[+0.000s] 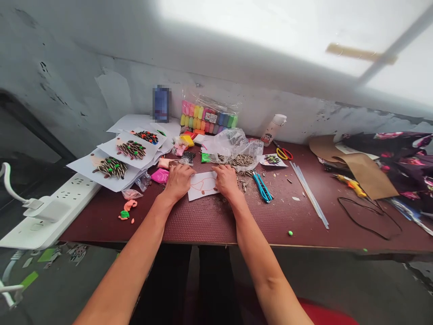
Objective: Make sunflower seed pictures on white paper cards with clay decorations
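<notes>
Covering both ends of a small white card [202,188], the two hands were side by side in the head view. Left hand [179,181] was on the card's left end, right hand [226,180] on its right, fingers bent; could not tell whether fingertips pinched it or only pressed on it. Card lay between the hands on the dark red table [203,228], orange lines across it, small brown spots at its near edge.

Just left of left hand: pink packet [160,176]. Farther left: white sheets [83,167] bearing seed shapes [113,168], then white power strip [76,198].

Beyond the hands: pack of coloured blocks [192,113], white label [211,118] with code-like squares, print too small to read. Beyond right hand: loose seeds [241,160] by a clear bag [232,137]; white bottle [273,130], printed picture, any lettering unreadable. Right of right hand: blue-handled tool [262,187], scissors [284,154], clear sticks [310,196].
</notes>
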`<move>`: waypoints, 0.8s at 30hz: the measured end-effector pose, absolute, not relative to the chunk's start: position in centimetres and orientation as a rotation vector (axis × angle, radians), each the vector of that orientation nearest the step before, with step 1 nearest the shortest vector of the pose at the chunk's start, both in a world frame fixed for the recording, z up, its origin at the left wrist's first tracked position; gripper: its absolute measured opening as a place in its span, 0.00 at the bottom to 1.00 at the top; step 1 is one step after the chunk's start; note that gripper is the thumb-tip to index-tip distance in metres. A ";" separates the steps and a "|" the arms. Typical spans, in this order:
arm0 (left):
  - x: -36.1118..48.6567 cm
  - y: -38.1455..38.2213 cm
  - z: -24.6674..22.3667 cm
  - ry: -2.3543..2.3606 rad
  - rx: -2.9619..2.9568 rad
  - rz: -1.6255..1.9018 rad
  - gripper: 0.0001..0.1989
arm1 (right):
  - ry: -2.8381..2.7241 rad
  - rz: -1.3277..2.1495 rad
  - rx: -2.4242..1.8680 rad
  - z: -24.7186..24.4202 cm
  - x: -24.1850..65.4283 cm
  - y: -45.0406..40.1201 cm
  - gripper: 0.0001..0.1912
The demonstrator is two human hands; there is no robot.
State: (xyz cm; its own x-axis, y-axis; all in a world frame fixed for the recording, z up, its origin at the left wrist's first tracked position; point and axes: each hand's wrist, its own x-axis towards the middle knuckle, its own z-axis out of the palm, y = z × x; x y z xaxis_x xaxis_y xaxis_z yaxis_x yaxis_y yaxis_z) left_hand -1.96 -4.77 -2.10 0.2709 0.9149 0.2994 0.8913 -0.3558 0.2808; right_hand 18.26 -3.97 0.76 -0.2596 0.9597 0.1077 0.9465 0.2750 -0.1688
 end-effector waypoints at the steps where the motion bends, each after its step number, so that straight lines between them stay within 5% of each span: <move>1: -2.0 -4.8 -2.1 1.748 2.455 0.646 0.17 | -2.352 0.097 -1.788 0.7 18.3 -4.0 0.23; 24: -1.7 -5.1 -1.9 1.805 2.412 0.649 0.16 | -2.376 0.171 -1.713 1.1 17.9 -5.0 0.12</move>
